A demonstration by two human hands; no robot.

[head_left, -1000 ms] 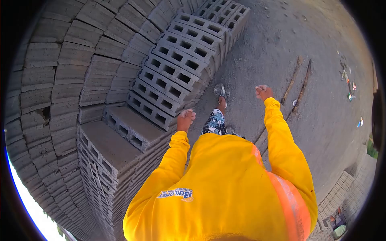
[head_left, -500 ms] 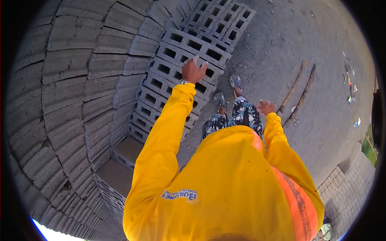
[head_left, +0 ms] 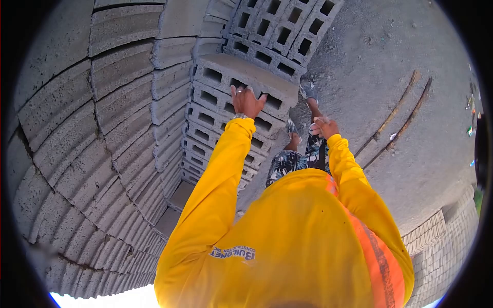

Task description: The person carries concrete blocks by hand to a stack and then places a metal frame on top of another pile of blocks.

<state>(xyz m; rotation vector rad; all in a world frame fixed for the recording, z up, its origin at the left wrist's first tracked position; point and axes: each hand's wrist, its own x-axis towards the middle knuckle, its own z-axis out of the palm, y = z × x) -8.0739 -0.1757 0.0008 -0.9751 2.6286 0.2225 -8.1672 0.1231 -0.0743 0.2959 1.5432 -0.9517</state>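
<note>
My left hand (head_left: 248,102) is hooked over a grey hollow concrete block (head_left: 275,91), its fingers bent into the block's openings. The block is tipped at the top end of a row of similar blocks (head_left: 206,118), so its smooth side shows along with its holes. A ring and a wristwatch are on this hand. My right hand (head_left: 324,127) hangs in front of my patterned shorts (head_left: 283,167), fingers loosely curled and slightly apart, with nothing visible in it.
A tall stack of concrete blocks (head_left: 123,72) walls in my left side. More hollow blocks (head_left: 284,35) stand beyond the row. Two sticks (head_left: 395,110) lie on the dirt ground (head_left: 370,56) to the right. Farther right are litter and another block stack (head_left: 447,238).
My left hand has taken hold of the end block, which has tipped and shows its side. My right hand has shifted slightly up and left. The view has moved closer to the stack.
</note>
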